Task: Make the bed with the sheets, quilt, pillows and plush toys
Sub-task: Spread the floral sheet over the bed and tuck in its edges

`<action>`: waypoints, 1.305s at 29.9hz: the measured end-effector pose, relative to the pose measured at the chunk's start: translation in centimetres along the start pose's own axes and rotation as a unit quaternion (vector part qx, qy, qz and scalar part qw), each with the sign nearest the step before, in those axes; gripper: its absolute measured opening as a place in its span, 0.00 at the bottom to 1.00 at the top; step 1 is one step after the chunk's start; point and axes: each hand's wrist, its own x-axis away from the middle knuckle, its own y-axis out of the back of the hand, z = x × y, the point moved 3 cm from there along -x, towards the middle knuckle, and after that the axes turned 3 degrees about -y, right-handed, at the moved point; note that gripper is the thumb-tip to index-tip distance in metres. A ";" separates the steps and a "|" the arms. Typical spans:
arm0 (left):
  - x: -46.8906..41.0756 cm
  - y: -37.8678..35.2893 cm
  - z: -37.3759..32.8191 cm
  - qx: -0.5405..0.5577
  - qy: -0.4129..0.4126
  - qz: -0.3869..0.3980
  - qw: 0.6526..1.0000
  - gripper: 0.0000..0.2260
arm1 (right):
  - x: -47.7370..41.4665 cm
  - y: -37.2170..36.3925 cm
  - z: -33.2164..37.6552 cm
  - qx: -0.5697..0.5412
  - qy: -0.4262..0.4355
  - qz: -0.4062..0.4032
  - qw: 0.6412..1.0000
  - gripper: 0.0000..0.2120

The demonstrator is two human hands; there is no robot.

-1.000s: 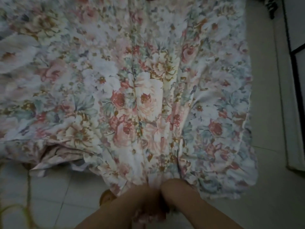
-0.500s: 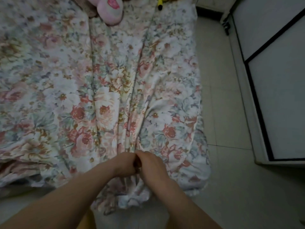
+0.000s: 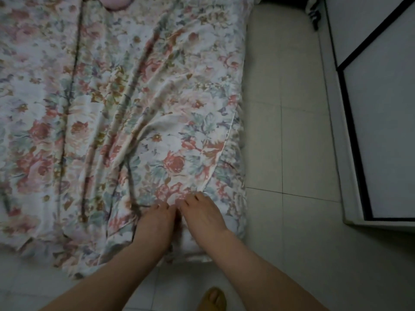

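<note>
Floor strip open between sheet and white cabinet; pink lump, possibly plush toy, far end

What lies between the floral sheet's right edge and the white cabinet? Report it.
Only tiled floor lies between the floral sheet and the white cabinet. The head view shows that stretch bare, crossed by grout lines.

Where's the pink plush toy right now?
The pink plush toy lies at the head view's top edge, left of centre, on the floral sheet, partly cut off.
</note>
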 end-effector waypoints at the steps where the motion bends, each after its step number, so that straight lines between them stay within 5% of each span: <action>1: -0.4 -0.2 -0.2 -0.023 0.003 0.006 1.000 0.11 | -0.5 0.3 -0.2 0.013 0.022 0.010 1.000 0.21; 6: -0.6 -0.7 -0.6 0.027 -0.004 0.021 0.999 0.19 | -1.0 0.6 -1.7 0.033 0.070 0.010 0.997 0.16; 11: 0.2 2.8 -0.9 0.168 -0.023 0.122 0.978 0.04 | 0.2 1.2 -3.7 -0.003 0.123 0.026 0.992 0.13; 15: 0.4 3.6 -4.7 0.300 -0.032 0.257 0.918 0.02 | 2.9 2.6 -6.5 -0.004 0.121 0.129 0.984 0.14; 21: -1.0 -0.6 -21.3 0.273 -0.137 0.296 0.905 0.06 | 9.9 1.5 -14.8 0.086 -0.012 0.335 0.938 0.16; 27: -3.0 -2.2 -21.2 0.271 -0.115 0.264 0.918 0.14 | 10.3 0.8 -16.9 -0.012 -0.032 0.234 0.972 0.16; 34: -4.1 -0.5 -14.0 0.182 -0.113 0.137 0.967 0.11 | 7.4 0.6 -13.3 -0.079 -0.006 0.091 0.993 0.13; 39: -4.8 2.2 -10.7 0.175 -0.095 0.078 0.977 0.11 | 4.9 3.3 -10.6 -0.070 -0.010 0.060 0.996 0.10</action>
